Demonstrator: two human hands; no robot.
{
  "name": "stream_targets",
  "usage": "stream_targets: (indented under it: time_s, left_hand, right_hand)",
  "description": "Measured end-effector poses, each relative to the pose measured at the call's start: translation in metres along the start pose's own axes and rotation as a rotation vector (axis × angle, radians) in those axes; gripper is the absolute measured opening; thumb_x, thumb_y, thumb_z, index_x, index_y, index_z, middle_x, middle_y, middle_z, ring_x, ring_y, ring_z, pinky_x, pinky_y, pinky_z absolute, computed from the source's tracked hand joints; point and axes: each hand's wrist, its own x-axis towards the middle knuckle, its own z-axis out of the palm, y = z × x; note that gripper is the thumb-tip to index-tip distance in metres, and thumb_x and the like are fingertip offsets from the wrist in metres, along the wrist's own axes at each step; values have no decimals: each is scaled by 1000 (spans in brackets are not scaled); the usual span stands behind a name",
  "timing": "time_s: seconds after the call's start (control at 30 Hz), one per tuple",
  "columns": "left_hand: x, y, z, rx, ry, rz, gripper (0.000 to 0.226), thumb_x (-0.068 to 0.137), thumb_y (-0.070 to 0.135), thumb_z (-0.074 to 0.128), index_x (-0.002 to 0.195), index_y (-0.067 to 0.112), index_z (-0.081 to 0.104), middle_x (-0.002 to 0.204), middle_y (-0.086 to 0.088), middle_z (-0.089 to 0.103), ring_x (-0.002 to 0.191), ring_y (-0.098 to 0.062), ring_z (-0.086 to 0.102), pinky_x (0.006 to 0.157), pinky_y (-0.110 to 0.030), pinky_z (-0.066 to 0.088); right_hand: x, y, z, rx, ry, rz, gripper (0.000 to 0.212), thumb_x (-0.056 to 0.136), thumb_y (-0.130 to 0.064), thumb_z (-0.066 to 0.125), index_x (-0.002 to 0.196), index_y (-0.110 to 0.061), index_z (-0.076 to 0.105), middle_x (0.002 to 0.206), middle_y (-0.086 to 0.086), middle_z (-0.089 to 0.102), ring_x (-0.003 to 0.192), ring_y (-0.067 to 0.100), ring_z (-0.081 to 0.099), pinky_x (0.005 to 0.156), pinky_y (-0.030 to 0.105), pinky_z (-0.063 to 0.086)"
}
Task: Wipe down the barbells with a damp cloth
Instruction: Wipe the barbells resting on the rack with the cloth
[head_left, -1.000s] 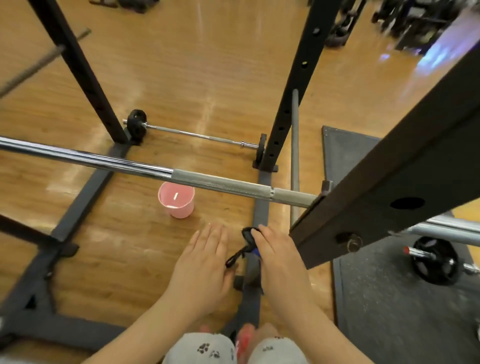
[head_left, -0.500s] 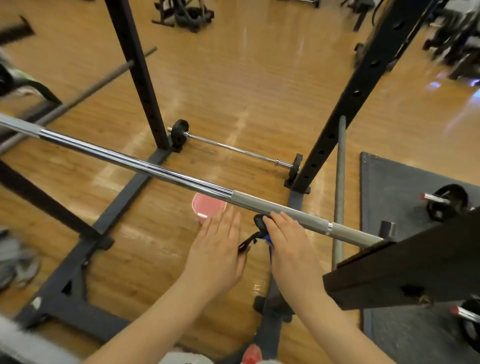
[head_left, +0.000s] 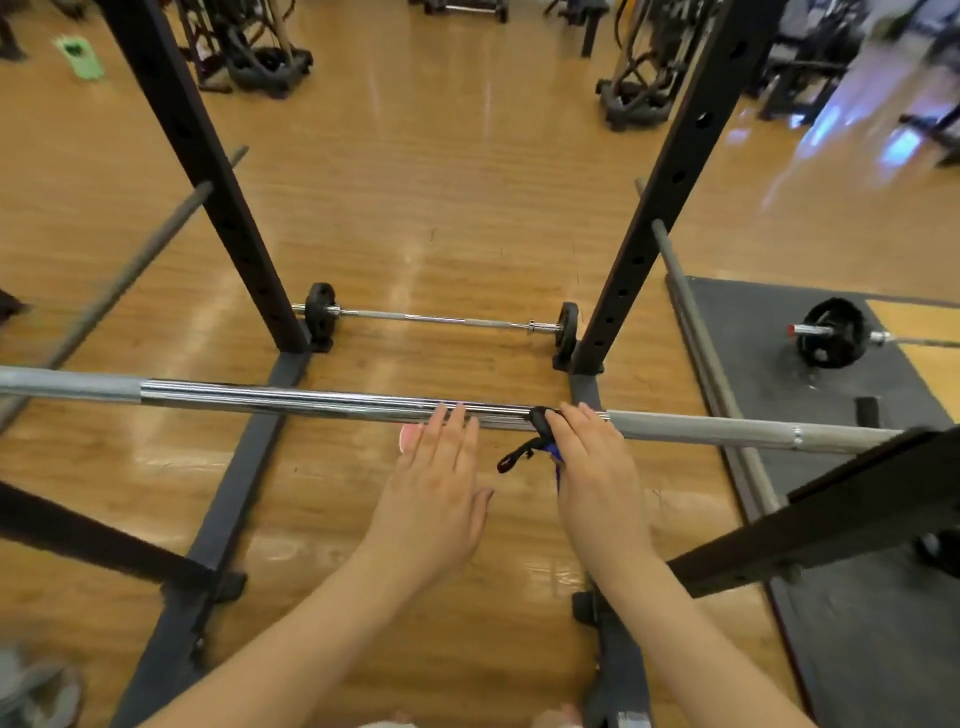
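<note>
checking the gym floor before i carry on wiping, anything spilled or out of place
No spill shows. The pink cup stands upright on the wooden floor, mostly hidden behind the left hand. A green item lies loose on the floor far left; too blurred to identify.

Barbell (head_left: 322, 402): chrome silver centre, matte grey ends. Cloth (head_left: 540, 422): black with blue. Cup (head_left: 410, 435): pink. Rack uprights (head_left: 197, 150): black. Floor (head_left: 441, 208): orange-brown wood grain. Mat (head_left: 753, 332): dark grey.
</note>
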Motion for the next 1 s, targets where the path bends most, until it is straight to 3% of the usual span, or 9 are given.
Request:
stream_targets:
  time_s: [0.2,0.53,0.83,1.0]
  left_hand:
    - [-2,-46,4,47,47,3,63,86,35,33,127,-7,55,133,-23,55,124,-38,52,107,-45,36]
    - [-28,-130,20,110,29,-153,66,88,34,34,141,-5,32,144,-24,41,137,-33,27,114,-37,10]
    - [-38,-262,12,154,-37,-240,69,89,37,31,140,-10,32,146,-28,35,136,-40,31,117,-34,-3]
    - [-40,-298,7,148,-49,-219,79,98,53,14,140,-12,30,146,-31,32,138,-40,24,118,-30,-9]
  right_hand:
    - [14,-7,16,-39,35,39,59,62,18,77,117,-1,65,117,15,65,112,36,59,99,48,36]
    - [11,-8,46,-17,45,50,59,62,22,73,117,4,63,119,22,63,115,41,57,97,56,39]
    - [13,-24,71,-84,147,110,57,65,25,68,118,8,60,120,25,61,116,42,55,102,55,33]
    - [11,-26,77,-111,186,132,50,76,23,55,122,6,57,124,23,59,121,40,51,105,54,31]
